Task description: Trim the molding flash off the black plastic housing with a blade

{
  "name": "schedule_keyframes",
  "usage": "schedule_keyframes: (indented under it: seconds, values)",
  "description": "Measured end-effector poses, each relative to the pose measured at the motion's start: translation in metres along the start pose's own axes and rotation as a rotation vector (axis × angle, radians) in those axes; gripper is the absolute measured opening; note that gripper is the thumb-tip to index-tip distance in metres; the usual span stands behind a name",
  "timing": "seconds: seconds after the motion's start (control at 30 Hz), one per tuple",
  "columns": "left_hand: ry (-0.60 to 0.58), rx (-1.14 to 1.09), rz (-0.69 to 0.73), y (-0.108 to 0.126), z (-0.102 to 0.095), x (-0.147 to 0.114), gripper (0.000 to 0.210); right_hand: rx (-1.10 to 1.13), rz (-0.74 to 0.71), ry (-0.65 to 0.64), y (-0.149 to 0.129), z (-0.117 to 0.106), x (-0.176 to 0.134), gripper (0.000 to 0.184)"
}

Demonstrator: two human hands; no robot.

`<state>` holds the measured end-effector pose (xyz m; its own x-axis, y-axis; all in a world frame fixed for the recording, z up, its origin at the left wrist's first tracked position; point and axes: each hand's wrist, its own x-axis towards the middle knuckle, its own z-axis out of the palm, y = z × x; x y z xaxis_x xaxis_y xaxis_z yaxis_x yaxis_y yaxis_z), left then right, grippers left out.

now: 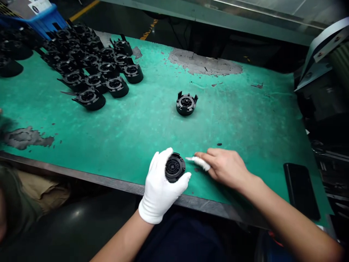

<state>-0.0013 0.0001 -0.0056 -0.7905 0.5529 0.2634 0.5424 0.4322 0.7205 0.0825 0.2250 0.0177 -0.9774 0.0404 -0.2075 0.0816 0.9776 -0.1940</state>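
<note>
While a gloved left hand (160,189) grips a round black plastic part (175,167) at the near edge of the green table (152,120), the bare right hand (225,168) rests just beside it, pinching a small white swab or cloth roll (198,162). The swab's tip points left toward the part and almost touches its rim; its long axis runs roughly left to right. The part's open face tilts up toward the camera, showing ribs inside. The left hand's thumb and fingers wrap around its sides, hiding the back.

Farther out, near the middle of the table, a single matching black part (186,103) sits alone, prongs up, well apart from both hands and slightly nearer the right one. At the far left, a crowd of similar parts (89,62) stands in rows, the rear ones dark and hard to tell apart. A blue crate (43,18) is cut off at the top left corner. A flat black object (301,189), perhaps a phone, lies at the right edge. Another person's clothing (32,193) is partly visible at lower left, blurred.
</note>
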Motion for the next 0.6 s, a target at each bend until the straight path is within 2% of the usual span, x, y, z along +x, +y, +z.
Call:
schedule_keyframes:
  seconds: [0.1,0.2,0.27,0.33,0.37,0.4,0.47,0.53,0.6]
  values:
    - [0.009,0.009,-0.010,-0.003,0.003,-0.003,0.074,0.016,0.086,0.090,0.015,-0.004,0.009,0.038]
    - [0.019,-0.020,-0.047,-0.004,0.004,-0.003,0.079,0.251,0.053,0.149,0.017,-0.006,0.006,0.033]
    - [-0.007,-0.086,-0.140,0.000,-0.003,0.003,0.083,0.478,0.058,0.139,0.005,-0.002,-0.004,0.035]
    - [-0.096,-0.242,-0.291,0.006,-0.017,0.011,0.081,0.725,0.048,0.085,-0.017,0.007,-0.019,0.054]
    - [-0.180,-0.348,-0.365,0.009,-0.026,0.015,0.076,0.848,0.028,0.060,-0.032,0.013,-0.027,0.064]
    - [-0.279,-0.458,-0.426,0.011,-0.036,0.016,0.069,0.965,0.006,0.054,-0.048,0.021,-0.035,0.068]
    - [-0.469,-0.628,-0.519,0.014,-0.055,0.012,0.055,1.197,0.021,0.078,-0.083,0.036,-0.052,0.065]
    - [-0.579,-0.669,-0.531,0.013,-0.067,-0.001,0.055,1.458,0.158,0.130,-0.116,0.051,-0.066,0.059]
    - [-0.574,-0.582,-0.430,0.010,-0.071,-0.020,0.056,1.671,0.343,0.165,-0.142,0.061,-0.075,0.053]
